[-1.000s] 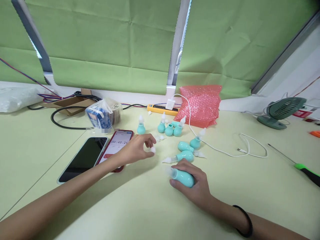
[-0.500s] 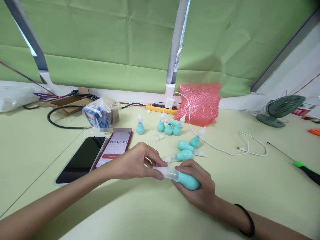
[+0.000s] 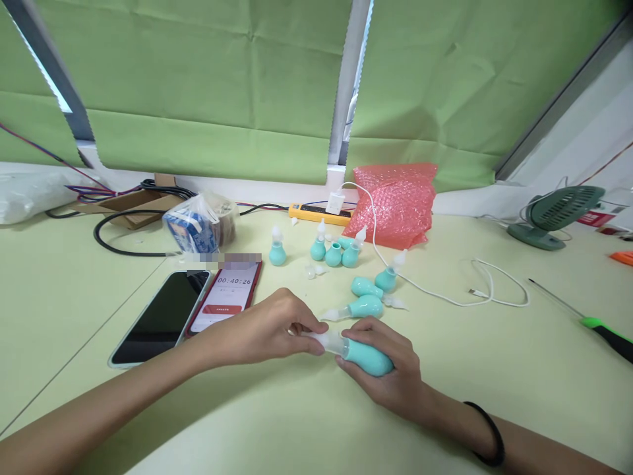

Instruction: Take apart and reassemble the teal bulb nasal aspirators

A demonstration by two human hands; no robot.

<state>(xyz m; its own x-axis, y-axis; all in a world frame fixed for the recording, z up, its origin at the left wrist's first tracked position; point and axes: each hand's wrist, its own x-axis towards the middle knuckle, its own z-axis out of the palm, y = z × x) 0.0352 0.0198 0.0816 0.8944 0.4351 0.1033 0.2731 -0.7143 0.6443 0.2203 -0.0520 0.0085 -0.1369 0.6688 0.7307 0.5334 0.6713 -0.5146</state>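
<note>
My right hand (image 3: 390, 369) is wrapped round the teal bulb of a nasal aspirator (image 3: 368, 358), which lies nearly level with its clear tip pointing left. Thumb and fingers of my left hand (image 3: 287, 330) pinch the whitish nozzle (image 3: 321, 339) at that end. Just beyond my hands lies another teal aspirator (image 3: 364, 307) on its side, with one more behind it (image 3: 366, 287). Upright aspirators stand farther back, among them one at the left (image 3: 277, 252) and one at the right (image 3: 388, 277). An open teal bulb (image 3: 333, 254) has no tip on it.
A black-screened phone (image 3: 161, 320) and a phone showing a timer (image 3: 227, 290) lie left. Behind are a bagged blue package (image 3: 192, 227), a yellow power strip (image 3: 304, 212) and pink bubble wrap (image 3: 395, 204). A white cable (image 3: 440, 300), screwdriver (image 3: 593, 324) and green fan (image 3: 558, 208) are right.
Both hands and the held aspirator have shifted slightly left. The fingers of my left hand have closed in more tightly at the nozzle.
</note>
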